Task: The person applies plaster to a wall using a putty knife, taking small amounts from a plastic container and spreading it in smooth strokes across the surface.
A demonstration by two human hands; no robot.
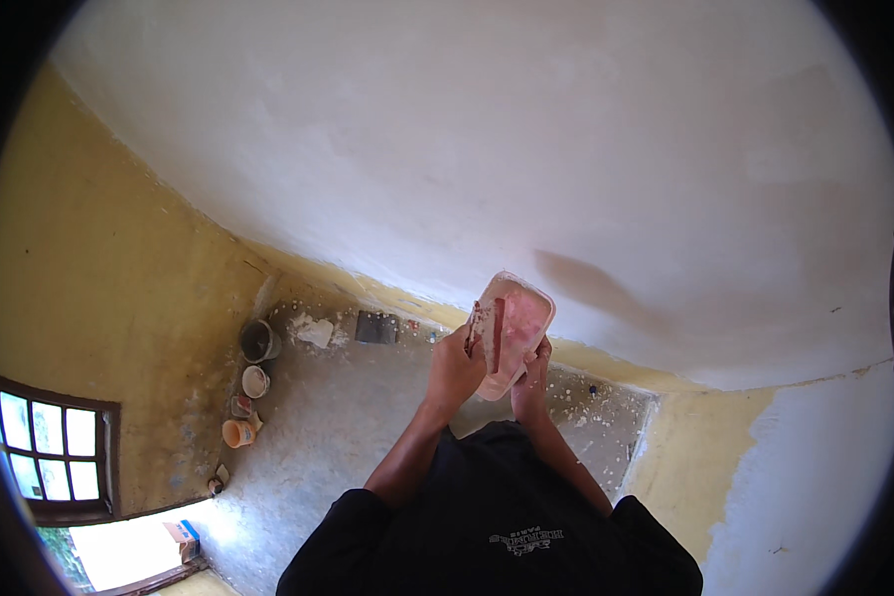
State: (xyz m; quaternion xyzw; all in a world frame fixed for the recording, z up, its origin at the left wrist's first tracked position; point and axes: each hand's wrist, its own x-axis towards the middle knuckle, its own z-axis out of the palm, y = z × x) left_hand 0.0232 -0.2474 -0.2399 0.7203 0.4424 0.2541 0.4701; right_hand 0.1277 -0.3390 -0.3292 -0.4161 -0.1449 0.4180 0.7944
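Observation:
Before my chest, a pinkish rectangular plastic tub is tilted, with pale pink-white paste smeared inside. My right hand grips the tub by its lower right side. My left hand is closed on a putty scraper; a narrow reddish-brown strip of it shows across the tub's left part. Its edges are crusted with paste, and the fingers hide some of it. Both hands are close together, a little away from the white-coated wall.
Along the yellow left wall stand a dark bucket, a white bucket and an orange bucket. White debris and a dark grey slab lie by the wall base. A barred window is at lower left.

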